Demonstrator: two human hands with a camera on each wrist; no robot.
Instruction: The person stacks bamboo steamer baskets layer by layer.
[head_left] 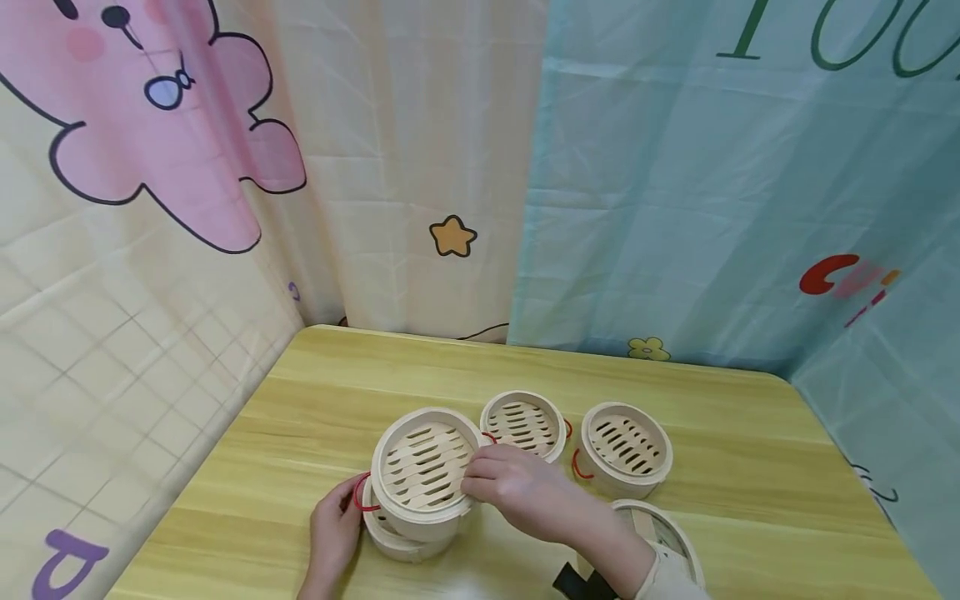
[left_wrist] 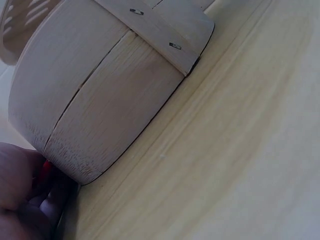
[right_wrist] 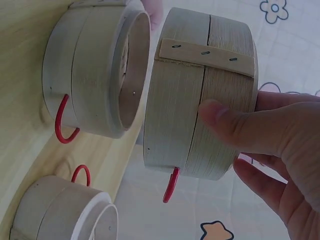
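Note:
In the head view my right hand (head_left: 525, 493) holds a small round bamboo steamer basket (head_left: 426, 467) by its right side. That basket is tilted, with its slatted bottom inside, above a lower steamer basket (head_left: 403, 548) on the table. The right wrist view shows the thumb across the wall of the held basket (right_wrist: 172, 100), a red loop handle at its edge, and a gap to the lower basket (right_wrist: 95, 70). My left hand (head_left: 333, 529) grips the lower basket's left side; in the left wrist view its curled fingers close near something red, partly hidden.
Two more steamer baskets with red handles stand behind and to the right, one at the back (head_left: 561, 421) and one at the right (head_left: 628, 485). A round pale-rimmed thing (head_left: 686, 542) lies partly under my right forearm. Printed curtains (head_left: 420, 167) border the wooden table (head_left: 300, 400).

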